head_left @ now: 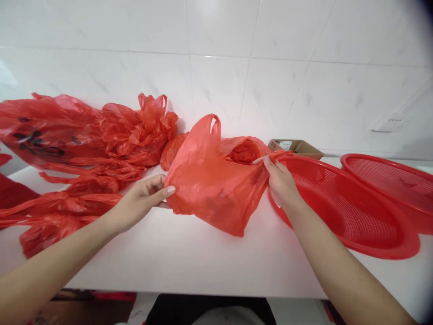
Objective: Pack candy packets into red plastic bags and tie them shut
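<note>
Red plastic bag [209, 185] is pretty much dead centre, held just above the white counter [189, 266] and pulled out between both hands. The left hand [145, 201] pinches the bag's edge at 9 o'clock, thumb under and fingers on top. The right hand [280, 183] has its fingertips closed on a gathered bit of film at the bag's 3 o'clock. So both hands are clamped on the bag, neither is loose.

Handling-wise I'd say it's about as light as things get: thin, floppy, crinkly film with no stiffness. It sags at 6 o'clock and one loop handle pokes up at 12. It looks a bit slick and probably tears if you yank it, so pinching a fold or the edge seems safer than grabbing flat film. The handle loops or the rim look like the best places to hold.

Around it:
- A pile of red bags [84, 135] sprawls out at 9 to 10 o'clock.
- A red mesh basket [379, 243] is at 3 o'clock, right by the right wrist, with a second basket [389, 178] behind it.
- A small cardboard box [299, 146] sits at 2 o'clock against the tiled wall [270, 67].
</note>
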`<state>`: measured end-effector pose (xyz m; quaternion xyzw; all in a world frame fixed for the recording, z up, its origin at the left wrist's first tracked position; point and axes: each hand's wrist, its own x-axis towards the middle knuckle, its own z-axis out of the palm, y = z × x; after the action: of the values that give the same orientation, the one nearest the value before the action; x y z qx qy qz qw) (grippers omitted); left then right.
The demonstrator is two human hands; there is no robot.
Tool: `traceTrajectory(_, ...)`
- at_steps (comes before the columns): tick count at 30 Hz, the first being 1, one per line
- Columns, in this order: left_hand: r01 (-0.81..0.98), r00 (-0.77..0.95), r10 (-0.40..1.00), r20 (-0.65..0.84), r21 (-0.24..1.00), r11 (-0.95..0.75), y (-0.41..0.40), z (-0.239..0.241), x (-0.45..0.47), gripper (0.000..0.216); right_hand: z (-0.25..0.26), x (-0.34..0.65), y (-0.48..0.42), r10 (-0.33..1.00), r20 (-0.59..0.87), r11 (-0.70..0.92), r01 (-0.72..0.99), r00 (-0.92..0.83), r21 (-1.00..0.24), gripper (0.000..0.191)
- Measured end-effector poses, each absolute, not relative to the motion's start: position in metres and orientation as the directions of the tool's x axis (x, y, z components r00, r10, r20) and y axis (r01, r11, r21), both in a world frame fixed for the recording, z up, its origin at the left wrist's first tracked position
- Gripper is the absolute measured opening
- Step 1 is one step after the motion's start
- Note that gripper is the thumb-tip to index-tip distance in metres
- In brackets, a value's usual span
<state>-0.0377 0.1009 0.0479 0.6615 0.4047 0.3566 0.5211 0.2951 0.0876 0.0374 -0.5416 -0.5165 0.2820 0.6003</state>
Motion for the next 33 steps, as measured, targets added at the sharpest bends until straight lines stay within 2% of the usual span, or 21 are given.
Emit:
traceTrajectory(6, 0.386, 0.353, 0.912, -0.208, 0.92, 0.06, 0.106, 0.021, -0.052, 0.035, 0.068, 0.281, 0.076, 0.903, 0.383, 0.308, 0.328, 0.196, -0.893, 0.044)
traceTrajectory(8, 0.382, 0.372, 0.913, -0.164, 0.924, 0.01, 0.11, 0.022, -0.049, 0.053, 0.081, 0.268, 0.071, 0.89, 0.43, 0.341, 0.403, 0.153, -0.849, 0.041)
traceTrajectory(11, 0.288, 0.497, 0.868, 0.013, 0.941, -0.178, 0.114, 0.037, -0.037, 0.072, 0.099, 0.251, 0.065, 0.85, 0.523, 0.426, 0.496, 0.068, -0.757, 0.041)
traceTrajectory(13, 0.23, 0.521, 0.847, 0.104, 0.939, -0.257, 0.117, 0.051, -0.027, 0.066, 0.107, 0.245, 0.064, 0.838, 0.546, 0.467, 0.533, -0.012, -0.705, 0.043)
traceTrajectory(16, 0.167, 0.451, 0.885, 0.118, 0.962, -0.214, 0.122, 0.072, -0.015, 0.039, 0.112, 0.247, 0.067, 0.854, 0.514, 0.472, 0.522, -0.073, -0.71, 0.042)
traceTrajectory(19, -0.023, 0.462, 0.88, 0.112, 0.993, -0.114, 0.125, 0.086, -0.009, 0.024, 0.111, 0.262, 0.074, 0.865, 0.501, 0.431, 0.467, 0.031, -0.772, 0.037)
traceTrajectory(22, -0.2, 0.542, 0.83, 0.127, 0.98, -0.019, 0.124, 0.098, -0.002, 0.032, 0.111, 0.279, 0.079, 0.846, 0.511, 0.404, 0.439, 0.154, -0.802, 0.027)
traceTrajectory(25, -0.249, 0.584, 0.809, 0.065, 0.963, 0.102, 0.119, 0.11, 0.009, 0.039, 0.116, 0.292, 0.081, 0.834, 0.522, 0.41, 0.434, 0.178, -0.803, 0.02)
traceTrajectory(28, -0.261, 0.519, 0.854, -0.02, 0.948, 0.181, 0.118, 0.122, 0.024, 0.033, 0.123, 0.298, 0.08, 0.843, 0.515, 0.418, 0.411, 0.157, -0.81, 0.022)
traceTrajectory(33, -0.237, 0.415, 0.904, -0.105, 0.947, 0.219, 0.122, 0.137, 0.045, 0.024, 0.134, 0.292, 0.077, 0.848, 0.52, 0.471, 0.298, 0.107, -0.83, 0.027)
